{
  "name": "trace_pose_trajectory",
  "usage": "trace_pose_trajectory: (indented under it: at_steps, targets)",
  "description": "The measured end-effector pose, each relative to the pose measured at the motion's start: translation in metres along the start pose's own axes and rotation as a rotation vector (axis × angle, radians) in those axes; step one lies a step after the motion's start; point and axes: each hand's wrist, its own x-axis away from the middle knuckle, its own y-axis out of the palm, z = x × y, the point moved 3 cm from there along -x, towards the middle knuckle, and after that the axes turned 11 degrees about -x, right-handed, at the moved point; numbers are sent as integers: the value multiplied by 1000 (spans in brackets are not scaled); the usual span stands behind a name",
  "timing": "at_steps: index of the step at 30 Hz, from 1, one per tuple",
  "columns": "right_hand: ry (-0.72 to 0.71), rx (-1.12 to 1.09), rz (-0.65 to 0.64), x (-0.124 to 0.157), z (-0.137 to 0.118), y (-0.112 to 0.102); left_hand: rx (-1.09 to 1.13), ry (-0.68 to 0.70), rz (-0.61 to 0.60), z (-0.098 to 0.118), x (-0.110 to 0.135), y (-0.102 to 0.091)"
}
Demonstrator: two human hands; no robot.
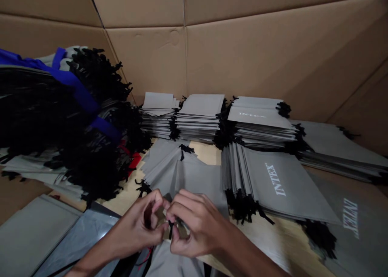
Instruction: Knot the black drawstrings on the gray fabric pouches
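My left hand (142, 224) and my right hand (190, 224) meet low in the middle, fingers pinched together around a black drawstring (170, 229) of a grey fabric pouch (194, 180). Both hands are closed, fingertips touching each other. The pouch lies on a fanned pile of similar grey pouches just beyond my fingers. What exactly sits between the fingertips is partly hidden.
Stacks of grey INTEX pouches (279, 184) with black cords fill the right and back (200, 115). A tall bundle of pouches with black cords and a blue strap (75, 91) stands left. Cardboard walls (242, 54) surround the table. Grey plastic sheets (36, 232) lie at lower left.
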Motion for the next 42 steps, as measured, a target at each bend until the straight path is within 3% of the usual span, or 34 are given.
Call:
trace_pose_trajectory:
  at_steps: [8,15,23,28,34,39,42]
  targets:
    - [-5,2,41,-2,0,-1,281,-90,-91,-4,-3,8]
    - [61,-38,145,-4,2,-1,358,-102,63,-14,-4,12]
    - [85,-87,206,-5,2,1,530,-175,135,-16,-1,23]
    - [100,-97,205,-5,4,2,445,-208,195,-21,2,19]
    - [107,-46,186,-4,8,5,205,-39,118,-10,12,2]
    - [121,-85,124,-3,9,7,131,-60,328,-9,19,5]
    - [162,-102,58,-1,9,7,107,-84,379,-9,20,7]
